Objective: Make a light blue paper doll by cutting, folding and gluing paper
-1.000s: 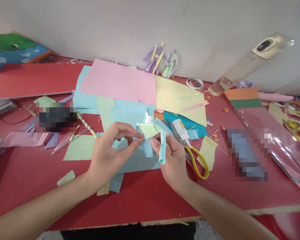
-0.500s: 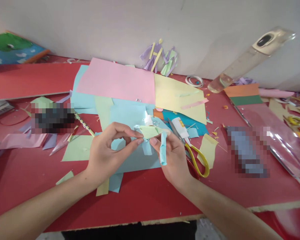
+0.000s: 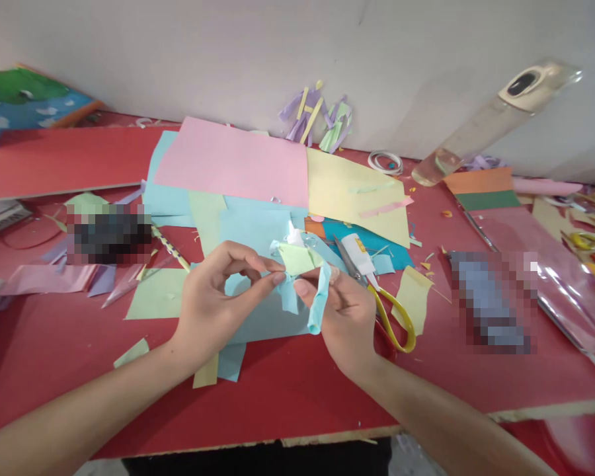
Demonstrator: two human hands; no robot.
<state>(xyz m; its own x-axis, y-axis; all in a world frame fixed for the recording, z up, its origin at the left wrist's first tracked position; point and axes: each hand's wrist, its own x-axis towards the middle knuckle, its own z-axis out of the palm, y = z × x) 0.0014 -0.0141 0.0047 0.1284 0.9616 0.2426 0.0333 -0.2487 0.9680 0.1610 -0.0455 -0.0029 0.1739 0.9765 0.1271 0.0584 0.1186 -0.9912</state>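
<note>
A small paper piece of light green (image 3: 297,259) with blue rolled strips hangs between my hands over blue sheets. My left hand (image 3: 228,291) pinches its left edge between thumb and forefinger. On the other side, my right hand (image 3: 348,307) is closed around its right part, and one rolled blue strip (image 3: 318,304) dangles in front of those fingers. Just behind the paper piece stands a white nozzle (image 3: 293,233). Scissors with yellow handles (image 3: 399,320) and a white glue bottle (image 3: 357,251) lie to the right of my right hand.
On the red table (image 3: 297,396) lie a pink sheet (image 3: 238,162), a yellow sheet (image 3: 354,192) and many scraps. Paper figures (image 3: 305,116) lean on the wall. A clear bottle (image 3: 476,132) stands at the back right. Two blurred objects lie left and right.
The dangling blue strip has swung left and its open end now shows. My right thumb has moved slightly off the paper piece. The view has shifted a little.
</note>
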